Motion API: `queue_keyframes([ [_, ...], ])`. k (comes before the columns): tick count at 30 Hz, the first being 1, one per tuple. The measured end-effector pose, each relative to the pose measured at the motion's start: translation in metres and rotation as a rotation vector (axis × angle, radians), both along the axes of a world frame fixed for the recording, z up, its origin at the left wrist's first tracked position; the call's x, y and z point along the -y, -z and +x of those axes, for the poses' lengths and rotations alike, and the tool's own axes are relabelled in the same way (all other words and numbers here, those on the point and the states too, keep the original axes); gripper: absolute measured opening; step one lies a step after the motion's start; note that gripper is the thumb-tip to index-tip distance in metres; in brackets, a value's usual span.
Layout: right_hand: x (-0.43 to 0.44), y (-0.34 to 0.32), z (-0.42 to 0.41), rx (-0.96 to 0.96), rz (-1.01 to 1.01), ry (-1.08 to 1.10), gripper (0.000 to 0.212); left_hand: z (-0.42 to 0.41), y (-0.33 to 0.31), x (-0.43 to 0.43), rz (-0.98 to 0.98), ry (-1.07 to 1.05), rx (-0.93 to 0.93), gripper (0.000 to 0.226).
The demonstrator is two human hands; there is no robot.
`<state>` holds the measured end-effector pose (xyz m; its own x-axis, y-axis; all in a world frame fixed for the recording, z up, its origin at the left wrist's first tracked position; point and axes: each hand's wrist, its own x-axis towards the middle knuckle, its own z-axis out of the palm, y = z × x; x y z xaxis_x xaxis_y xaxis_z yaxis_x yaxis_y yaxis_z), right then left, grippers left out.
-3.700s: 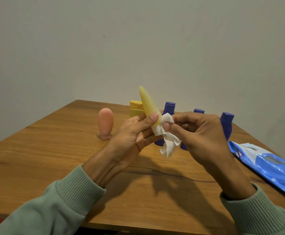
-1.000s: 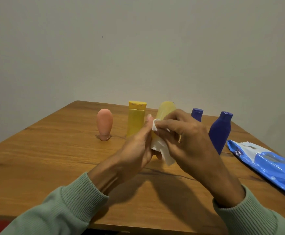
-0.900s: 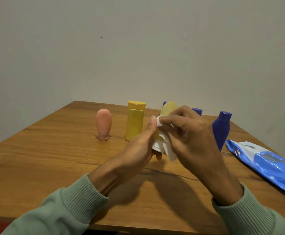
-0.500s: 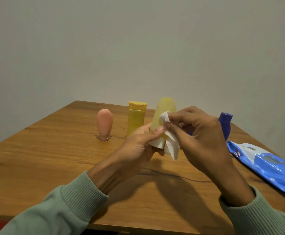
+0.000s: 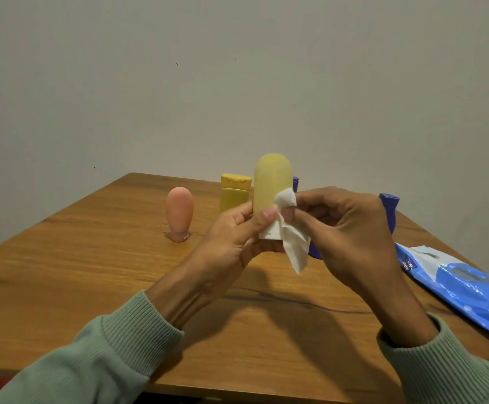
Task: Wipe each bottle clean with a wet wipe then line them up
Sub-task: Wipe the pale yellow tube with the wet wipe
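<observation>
My left hand grips the lower end of a pale yellow bottle, held upright above the table with its rounded end up. My right hand pinches a white wet wipe against the bottle's lower right side; a loose corner of the wipe hangs down. Behind stand a pink bottle at the left and a yellow flip-top bottle. Blue bottles stand behind my right hand, mostly hidden by it.
A blue wet wipe pack lies flat at the right edge of the wooden table. A plain wall rises just behind the table's far edge.
The pale yellow bottle has been turned and raised a little in my left hand. My right hand slid the wipe down its side, leaving the upper part bare.
</observation>
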<state>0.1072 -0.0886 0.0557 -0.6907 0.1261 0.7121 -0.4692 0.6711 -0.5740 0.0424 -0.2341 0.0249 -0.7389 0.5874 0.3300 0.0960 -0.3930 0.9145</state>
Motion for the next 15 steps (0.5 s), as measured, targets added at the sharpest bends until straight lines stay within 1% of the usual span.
queue_keyframes([
  [2,0.0009,0.0008,-0.0002,0.023,-0.003,-0.017,0.022,-0.0016,-0.0009,0.0014,0.022,0.000,0.011,0.045],
  [7,-0.0042,-0.0028,0.0006,-0.045,-0.086,0.012,0.023,-0.0012,-0.0040,0.0050,-0.019,0.101,-0.038,0.040],
  [10,-0.0029,-0.0039,0.0010,0.004,-0.090,-0.017,0.021,-0.0018,-0.0018,0.0022,0.052,0.079,-0.022,0.038],
  [12,-0.0013,-0.0048,0.0020,0.036,-0.101,-0.056,0.019,-0.0025,-0.0013,0.0034,0.066,0.089,-0.013,0.035],
  [15,-0.0045,-0.0071,0.0039,-0.009,-0.135,-0.049,0.020,-0.0012,-0.0040,0.0076,-0.007,0.175,-0.058,0.032],
])
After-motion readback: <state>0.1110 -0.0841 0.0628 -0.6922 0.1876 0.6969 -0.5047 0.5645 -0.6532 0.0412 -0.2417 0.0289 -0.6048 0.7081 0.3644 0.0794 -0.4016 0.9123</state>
